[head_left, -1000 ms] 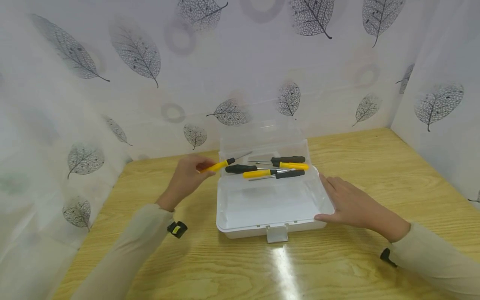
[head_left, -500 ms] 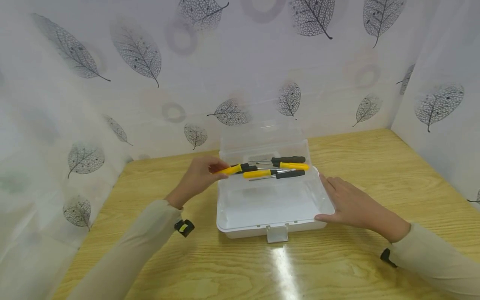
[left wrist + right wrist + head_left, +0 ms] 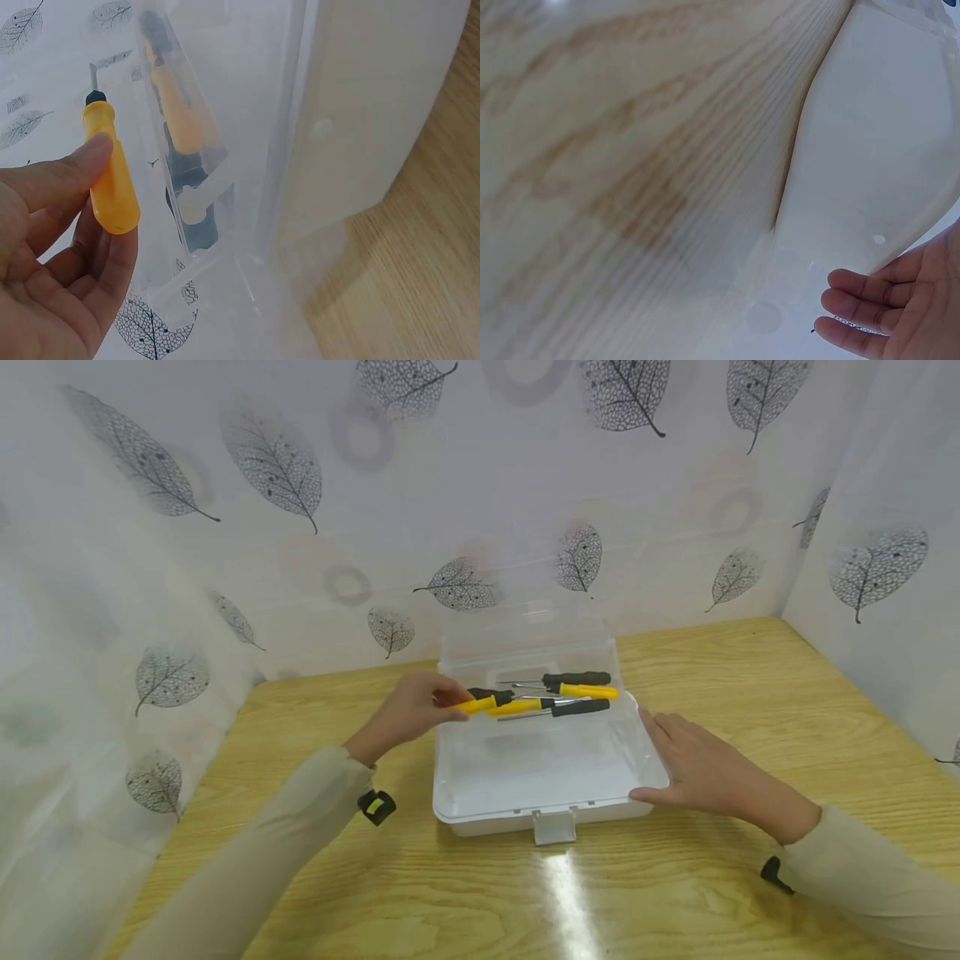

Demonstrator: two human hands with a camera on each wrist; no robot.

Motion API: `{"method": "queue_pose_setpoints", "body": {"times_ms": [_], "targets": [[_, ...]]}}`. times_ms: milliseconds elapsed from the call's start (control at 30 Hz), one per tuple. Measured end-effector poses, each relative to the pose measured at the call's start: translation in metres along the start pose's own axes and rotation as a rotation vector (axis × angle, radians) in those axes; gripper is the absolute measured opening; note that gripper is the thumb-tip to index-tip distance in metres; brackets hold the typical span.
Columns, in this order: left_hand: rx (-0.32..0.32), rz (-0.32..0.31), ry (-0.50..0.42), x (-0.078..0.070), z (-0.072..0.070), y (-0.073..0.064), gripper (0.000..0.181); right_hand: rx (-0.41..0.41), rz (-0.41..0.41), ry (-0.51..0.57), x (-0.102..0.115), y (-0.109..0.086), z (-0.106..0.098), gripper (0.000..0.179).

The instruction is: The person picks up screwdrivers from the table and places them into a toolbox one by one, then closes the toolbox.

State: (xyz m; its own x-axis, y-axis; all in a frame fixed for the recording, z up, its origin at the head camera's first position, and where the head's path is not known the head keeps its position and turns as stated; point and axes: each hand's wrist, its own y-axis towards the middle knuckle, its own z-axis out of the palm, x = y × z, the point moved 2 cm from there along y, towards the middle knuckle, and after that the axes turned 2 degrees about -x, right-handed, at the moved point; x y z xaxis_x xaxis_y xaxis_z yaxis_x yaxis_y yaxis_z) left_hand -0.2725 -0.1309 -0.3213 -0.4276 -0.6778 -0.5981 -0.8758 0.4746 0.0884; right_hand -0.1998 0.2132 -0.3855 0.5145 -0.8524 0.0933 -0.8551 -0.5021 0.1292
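**Yellow wood-grain table: five tools laid down, a sixth in hand**

The glossy yellow wood-grain table (image 3: 405, 893) runs under both hands and out past them. Nearest, low between the hands, a white plastic latch (image 3: 555, 829) hangs unfastened from the front of the shallow white rectangular plastic box (image 3: 487, 827).

The right hand (image 3: 697, 764) rests at the near right corner of the box, its thumb at the rim and its fingers fairly straight along the outer side wall; it seems to be steadying the box. The left hand (image 3: 420, 702), a little farther out, pinches a yellow-handled screwdriver with a black collar (image 3: 116, 187) between thumb and fingers. Whether that tool touches the others cannot be told.

Just beyond the left fingertips lie a black-handled screwdriver (image 3: 484, 694), partly hidden, and a second yellow-handled one (image 3: 517, 706). Toward the right hand are a slim black-handled one (image 3: 581, 707), another yellow-handled one (image 3: 588, 692) and, farthest, a thick black-handled one (image 3: 576, 678). All five appear to lie in the open clear plastic lid (image 3: 525, 635).

As far as shows, the opening is done and five screwdrivers are down; the sixth is unreleased and the lid unclosed. Behind everything hangs a white leaf-print sheet (image 3: 480, 468).
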Motion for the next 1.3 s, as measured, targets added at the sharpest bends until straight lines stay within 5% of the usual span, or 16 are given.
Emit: {"method": "queue_pose_setpoints", "body": {"times_ms": [600, 1300], "targets": [[0.087, -0.029, 0.025, -0.004, 0.006, 0.011, 0.021, 0.001, 0.004, -0.001, 0.0, 0.0, 0.0, 0.111], [0.117, -0.062, 0.036, 0.0, 0.013, 0.014, 0.02, -0.003, 0.006, 0.013, -0.001, -0.001, 0.0, 0.111]]}}
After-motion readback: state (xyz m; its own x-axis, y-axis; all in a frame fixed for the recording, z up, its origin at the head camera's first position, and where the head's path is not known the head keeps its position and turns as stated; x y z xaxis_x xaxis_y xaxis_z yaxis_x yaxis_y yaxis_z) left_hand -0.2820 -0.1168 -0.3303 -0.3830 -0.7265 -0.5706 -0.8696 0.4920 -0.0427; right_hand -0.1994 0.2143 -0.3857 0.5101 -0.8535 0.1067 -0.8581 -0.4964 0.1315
